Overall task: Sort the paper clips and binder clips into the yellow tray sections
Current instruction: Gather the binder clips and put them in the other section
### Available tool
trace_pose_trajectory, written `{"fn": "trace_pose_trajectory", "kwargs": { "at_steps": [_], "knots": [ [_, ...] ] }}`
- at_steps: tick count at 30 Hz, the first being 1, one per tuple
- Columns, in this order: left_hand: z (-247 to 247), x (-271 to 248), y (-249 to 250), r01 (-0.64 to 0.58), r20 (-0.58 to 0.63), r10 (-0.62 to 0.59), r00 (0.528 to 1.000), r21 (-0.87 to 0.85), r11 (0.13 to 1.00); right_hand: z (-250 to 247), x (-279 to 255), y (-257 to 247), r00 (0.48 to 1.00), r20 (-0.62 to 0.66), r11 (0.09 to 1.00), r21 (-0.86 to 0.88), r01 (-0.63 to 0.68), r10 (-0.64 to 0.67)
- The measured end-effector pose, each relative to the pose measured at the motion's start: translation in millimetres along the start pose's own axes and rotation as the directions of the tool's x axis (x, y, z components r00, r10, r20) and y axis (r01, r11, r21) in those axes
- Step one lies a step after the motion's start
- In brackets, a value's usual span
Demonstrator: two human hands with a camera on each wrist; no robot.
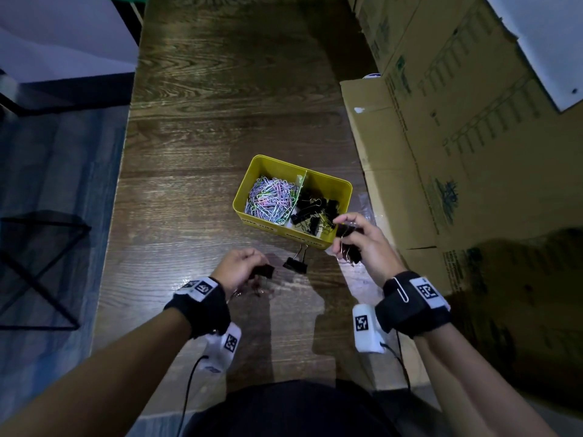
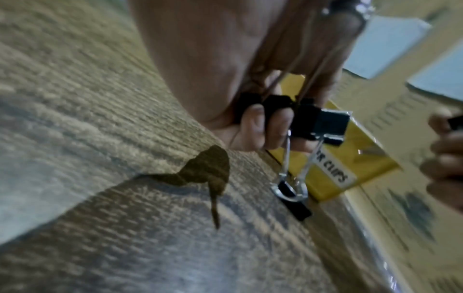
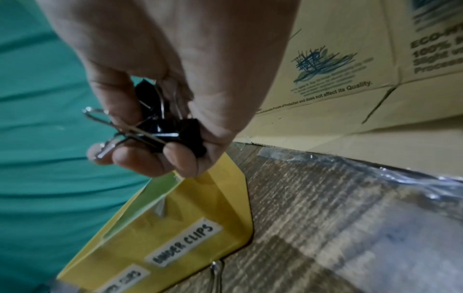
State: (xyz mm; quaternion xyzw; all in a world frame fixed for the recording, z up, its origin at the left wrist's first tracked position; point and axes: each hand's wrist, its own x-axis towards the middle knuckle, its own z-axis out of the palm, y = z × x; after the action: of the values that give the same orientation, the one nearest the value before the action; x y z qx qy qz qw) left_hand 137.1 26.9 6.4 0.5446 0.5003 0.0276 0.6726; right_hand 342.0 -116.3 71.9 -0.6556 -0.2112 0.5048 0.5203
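1. Head view: the left hand [image 1: 240, 267] hovers low over the table [image 1: 202, 127], fingers curled round black binder clips [image 1: 264, 271] at its fingertips.
2. One loose clip [image 1: 296, 261] lies on the table just right of that hand, between the two hands and touching or nearly touching the tray's near wall.
3. Beyond and between both hands stands the yellow tray [image 1: 342, 187]; coloured paper clips [image 1: 271, 200] fill its left section, black binder clips the right one.
4. Right hand [image 1: 362, 244] is raised at the tray's near right corner, clenched round a bunch [image 1: 348, 251] of black clips, wire handles poking out below its fingers.
5. Right wrist view: the bunch [image 3: 172, 128] sits between thumb and curled fingers [image 3: 140, 158], directly above the tray wall labelled "BINDER CLIPS" [image 3: 185, 243].
6. Left wrist view: fingertips [image 2: 253, 123] press the clips [image 2: 318, 123] into the palm; the loose clip [image 2: 293, 198] lies just below them, beside the tray [image 2: 363, 164].
7. Cardboard boxes [image 1: 473, 146] stand right of the right hand.
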Motion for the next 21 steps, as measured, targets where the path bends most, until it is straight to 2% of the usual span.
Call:
{"fn": "trace_pose_trajectory", "kwargs": {
  "at_steps": [1,3,5,7,8,9,11,12,13,14,16,18,20,21],
  "knots": [
    [-0.3,-0.3,3.6,0.039,0.013,-0.038,0.999,-0.130,0.991,-1.0,3.1,-1.7,1.000,-0.017,0.999,0.035,0.012,-0.011],
    [-0.3,-0.2,9.4,0.091,0.050,-0.081,0.995,-0.230,0.969,-3.0,10.7,-1.3,0.999,-0.044,0.995,0.101,0.021,-0.017],
    [2.4,4.5,9.2,0.108,0.079,-0.095,0.992,-0.172,0.979,-4.9,17.1,-1.2,0.998,-0.061,0.991,0.131,0.014,-0.006],
    [9.3,9.9,8.1,-0.007,0.099,-0.002,0.995,0.090,0.996,-6.2,22.9,-1.7,0.998,-0.060,0.992,0.125,0.017,-0.010],
    [14.8,11.1,9.5,-0.085,0.122,0.051,0.991,0.289,0.954,-6.2,25.6,-1.7,0.998,-0.060,0.993,0.115,0.027,-0.020],
    [20.9,12.2,9.6,-0.137,0.151,0.070,0.986,0.493,0.859,-6.0,28.3,-1.5,0.998,-0.063,0.994,0.100,0.034,-0.028],
    [37.2,10.3,13.5,-0.151,0.120,0.092,0.988,0.841,0.519,-4.4,33.0,-1.9,0.997,-0.072,0.996,0.080,0.028,-0.022],
    [44.8,11.2,14.1,-0.137,0.098,0.121,0.988,0.916,0.377,-3.6,34.9,-2.3,0.997,-0.078,0.997,0.078,0.021,-0.015],
    [51.8,12.0,14.9,-0.114,0.079,0.136,0.988,0.953,0.279,-2.7,36.2,-2.7,0.997,-0.080,0.997,0.080,0.022,-0.016],
    [58.6,14.1,14.0,-0.090,0.062,0.131,0.989,0.972,0.216,-2.0,36.8,-3.4,0.997,-0.075,0.996,0.082,0.027,-0.021],
    [68.4,15.7,12.4,-0.047,0.031,0.122,0.992,0.991,0.126,-0.8,37.8,-4.9,0.998,-0.065,0.997,0.071,0.028,-0.023],
    [72.6,14.6,12.2,-0.037,0.028,0.106,0.994,0.995,0.089,-0.1,38.6,-7.0,0.998,-0.066,0.997,0.077,0.023,-0.018],
    [69.4,16.9,8.4,-0.054,0.044,0.099,0.994,0.994,0.099,-0.7,39.2,-8.2,0.997,-0.070,0.996,0.089,0.023,-0.017],
    [65.9,18.3,7.5,-0.072,0.058,0.088,0.994,0.985,0.157,-1.1,39.0,-9.2,0.997,-0.074,0.995,0.093,0.023,-0.016]
  ]
}}
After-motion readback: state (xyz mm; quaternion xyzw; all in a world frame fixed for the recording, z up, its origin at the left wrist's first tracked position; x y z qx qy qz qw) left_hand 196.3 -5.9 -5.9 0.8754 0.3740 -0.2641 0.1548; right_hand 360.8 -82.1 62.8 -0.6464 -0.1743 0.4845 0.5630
